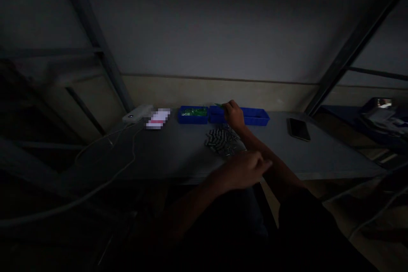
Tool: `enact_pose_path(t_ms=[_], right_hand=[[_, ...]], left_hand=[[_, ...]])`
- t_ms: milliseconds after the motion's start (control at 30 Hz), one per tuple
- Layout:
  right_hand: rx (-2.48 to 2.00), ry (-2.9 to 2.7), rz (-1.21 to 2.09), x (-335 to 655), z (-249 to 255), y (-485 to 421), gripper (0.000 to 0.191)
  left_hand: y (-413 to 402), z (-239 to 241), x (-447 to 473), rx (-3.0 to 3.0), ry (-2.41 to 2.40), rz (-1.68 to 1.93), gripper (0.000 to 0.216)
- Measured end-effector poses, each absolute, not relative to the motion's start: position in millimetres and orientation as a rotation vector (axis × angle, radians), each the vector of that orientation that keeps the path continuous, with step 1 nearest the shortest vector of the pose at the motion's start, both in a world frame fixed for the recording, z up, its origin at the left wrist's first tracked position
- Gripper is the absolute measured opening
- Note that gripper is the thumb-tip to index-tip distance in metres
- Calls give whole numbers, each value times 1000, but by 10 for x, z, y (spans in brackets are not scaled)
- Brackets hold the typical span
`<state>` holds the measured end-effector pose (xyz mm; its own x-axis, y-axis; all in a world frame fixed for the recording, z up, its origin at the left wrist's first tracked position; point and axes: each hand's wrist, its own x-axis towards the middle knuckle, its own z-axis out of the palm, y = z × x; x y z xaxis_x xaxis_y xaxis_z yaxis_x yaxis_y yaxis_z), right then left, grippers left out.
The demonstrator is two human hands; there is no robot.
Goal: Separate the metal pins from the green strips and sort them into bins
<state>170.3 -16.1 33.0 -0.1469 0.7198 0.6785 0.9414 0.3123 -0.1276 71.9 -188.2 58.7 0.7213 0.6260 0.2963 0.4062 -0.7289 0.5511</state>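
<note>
My right hand (234, 114) reaches over the middle blue bin (216, 119), its fingers pinched on a small green piece (218, 105) that looks like thin plastic. More green pieces (195, 112), shiny like plastic packets, lie in the left blue bin (193, 120). Nearer to me, my left hand (247, 169) is closed in front of my right forearm, above the front part of the table. Whatever its curled fingers hold, if anything, cannot be made out. Between the hands, a pile of small dark and silvery metal parts (219, 139) lies on the tabletop.
A third blue bin (256, 117) stands at the right of the row. A dark phone (298, 129) lies on the right of the grey table (178, 153). At the left are a white box (137, 114), a blurred lit screen (158, 119) and a white cable (127, 163).
</note>
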Motion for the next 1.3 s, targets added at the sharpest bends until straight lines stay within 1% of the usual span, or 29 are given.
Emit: enact_pose_path(t_ms=[67, 133, 200, 267, 300, 433, 467, 567, 633, 700, 733, 800, 867, 900, 967, 1033, 1133, 1200, 1300], right_hand=[[-1412, -1862, -421, 1739, 277, -177, 29], [-1363, -1805, -411, 1741, 206, -208, 30], [-1310, -1804, -387, 1701, 127, -242, 31], [-1250, -1865, -350, 1635, 57, -272, 30], [-1219, -1908, -337, 1600, 29, -284, 30], [-1138, -2074, -303, 1523, -37, -333, 31], [-1130, -2099, -291, 1522, -45, -346, 32], [-1136, -2058, -228, 1540, -44, -376, 31], [-1180, -1926, -146, 1551, -19, -385, 26], [-1228, -1787, -3, 1555, 18, -385, 22], [-1237, -1733, 99, 1554, 34, -384, 24], [-1225, -1662, 343, 1546, 52, -380, 36], [-1217, -1595, 584, 1533, 44, -369, 49], [-1222, -1557, 683, 1527, 32, -362, 52], [-1237, -1479, 799, 1518, 2, -344, 50], [-1251, -1445, 758, 1520, -21, -335, 42], [-1247, -1532, 438, 1533, -21, -354, 28], [-1208, -1617, 217, 1543, -4, -382, 22], [-1172, -1684, 59, 1561, 13, -412, 25]], left_hand=[[-1471, 476, 469, 2176, 1031, 901, 34], [-949, 388, 234, 1697, 1236, 1121, 41], [-495, 336, 61, 1319, 1270, 1165, 48], [-206, 307, -32, 1170, 1134, 1094, 53], [-122, 293, -50, 1141, 1076, 1089, 51], [-8, 190, -3, 1150, 954, 1218, 25], [-3, 157, 20, 1156, 953, 1262, 24], [-2, 73, 61, 1221, 976, 1392, 37], [-13, 39, 60, 1322, 969, 1473, 40], [-31, 15, 48, 1440, 958, 1509, 32], [-42, 4, 43, 1508, 953, 1507, 27], [-65, -15, 45, 1659, 942, 1476, 16], [-84, -31, 60, 1814, 914, 1452, 11], [-90, -37, 69, 1894, 896, 1450, 9], [-98, -49, 86, 2056, 879, 1448, 6], [-103, -65, 100, 2191, 908, 1437, 12], [-111, -94, 126, 2224, 1021, 1416, 19], [-116, -104, 147, 2144, 1092, 1409, 16], [-119, -86, 166, 1871, 1139, 1439, 7]])
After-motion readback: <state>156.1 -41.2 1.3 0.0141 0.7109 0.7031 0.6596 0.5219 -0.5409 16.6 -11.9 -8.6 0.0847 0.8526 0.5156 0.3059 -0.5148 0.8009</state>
